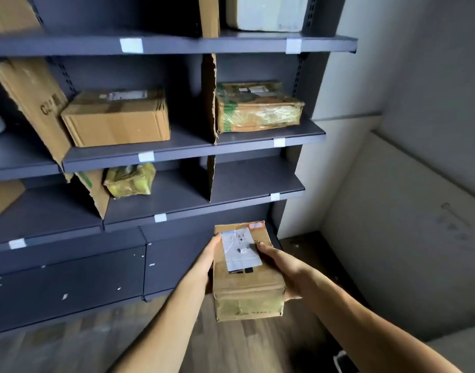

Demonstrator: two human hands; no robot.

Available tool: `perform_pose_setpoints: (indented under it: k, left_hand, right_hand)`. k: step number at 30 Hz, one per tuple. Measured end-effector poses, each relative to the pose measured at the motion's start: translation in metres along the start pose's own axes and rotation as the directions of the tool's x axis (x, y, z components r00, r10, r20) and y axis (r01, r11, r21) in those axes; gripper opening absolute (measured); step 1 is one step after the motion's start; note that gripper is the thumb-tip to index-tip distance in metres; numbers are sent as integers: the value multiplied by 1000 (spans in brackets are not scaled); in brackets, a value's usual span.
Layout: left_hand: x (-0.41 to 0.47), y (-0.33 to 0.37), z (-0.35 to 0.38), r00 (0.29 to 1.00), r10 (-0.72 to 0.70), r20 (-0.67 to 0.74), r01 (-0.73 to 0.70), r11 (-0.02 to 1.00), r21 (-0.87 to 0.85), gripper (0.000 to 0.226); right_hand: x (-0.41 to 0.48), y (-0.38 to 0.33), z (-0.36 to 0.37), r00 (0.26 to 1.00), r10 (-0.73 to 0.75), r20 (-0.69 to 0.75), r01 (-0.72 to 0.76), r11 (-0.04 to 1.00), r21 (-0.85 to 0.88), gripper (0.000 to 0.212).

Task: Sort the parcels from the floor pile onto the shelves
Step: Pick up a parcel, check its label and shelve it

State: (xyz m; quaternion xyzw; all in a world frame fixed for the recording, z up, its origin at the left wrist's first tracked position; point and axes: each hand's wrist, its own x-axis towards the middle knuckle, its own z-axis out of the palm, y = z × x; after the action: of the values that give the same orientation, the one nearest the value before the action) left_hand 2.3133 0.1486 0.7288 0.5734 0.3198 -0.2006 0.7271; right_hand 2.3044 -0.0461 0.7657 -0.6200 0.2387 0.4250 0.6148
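Both hands hold one brown cardboard parcel point(247, 275) in front of the dark grey shelving unit point(177, 152), below its lowest shelf and above the wood-look floor point(123, 343). Left hand point(204, 265) grips the parcel's left side, thumb along the top left edge, fingers curled under and mostly hidden. Right hand point(282, 267) grips the right side, thumb on the top face touching the white shipping label point(240, 250); fingers wrap beneath. Parcel lies roughly flat, long axis running away from the camera, an orange-edged sticker point(256, 225) at the far corner; label print too blurred to read. Middle shelf: plain cardboard box point(118, 118) in the left bay, tape-wrapped box with green print point(258, 107) in the right bay, an upright cardboard divider point(210, 99) between them. Shelf below: yellow plastic-wrapped packet point(130, 180) just right of a leaning cardboard divider point(95, 193). Top shelf: white parcel point(268, 12), probably foam-wrapped. Small white tags point(146, 156) on the shelf front edges. Light grey wall point(419, 130) to the right.
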Motion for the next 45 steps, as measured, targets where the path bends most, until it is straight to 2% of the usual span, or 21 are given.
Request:
perform_pose_setpoints:
  k: [5,8,12,15,17,20,24,26,29,31,34,37,40,42,45]
  left_hand:
    - [12,-14,2,989,-115,94,112,993,35,60]
    - [21,-25,22,975,-178,137,175,984,36,68]
    - [37,-39,46,966,-251,58,247,967,56,86]
    - [54,-38,64,965,-263,-5,263,961,82,91]
    - [64,-31,76,971,-236,-38,238,968,76,92]
    - [67,-18,98,983,-180,-34,182,981,67,80]
    - [67,-9,124,997,-71,-4,71,997,25,48]
    - [67,-6,132,997,-64,31,65,998,-8,51]
    - [67,1,144,994,-74,78,71,997,31,52]
    - [70,7,152,999,-13,44,11,998,54,48]
    - [85,22,159,995,93,-37,-91,994,62,60]
    - [97,35,160,989,103,-110,-99,994,39,57]
    - [112,41,157,983,79,-166,-86,996,-37,41]
    - [123,42,151,979,44,-197,-60,995,-75,43]
    - [141,45,140,984,-15,-176,-13,988,-153,46]
  right_hand:
    - [11,2,-23,990,129,52,-131,991,39,71]
    - [24,4,-49,985,161,66,-162,987,0,71]
    - [47,0,-88,981,187,57,-184,982,-46,69]
    - [68,-7,-117,972,200,122,-194,979,-59,72]
    - [80,-14,-131,973,152,172,-148,988,-32,67]
    - [97,-25,-145,974,7,227,-17,999,42,59]
    - [126,-40,-165,922,-324,211,284,938,198,49]
    - [130,-50,-173,909,-371,190,321,913,251,49]
    - [141,-58,-186,903,-379,204,309,900,306,56]
    - [145,-59,-193,902,-384,199,303,889,343,53]
    - [152,-63,-198,899,-395,189,294,864,409,59]
    - [159,-67,-195,901,-363,236,271,898,347,66]
    - [166,-69,-192,934,-273,232,215,945,245,44]
    - [172,-72,-190,946,-222,236,182,967,181,32]
    - [186,-83,-184,950,-196,245,173,979,110,38]
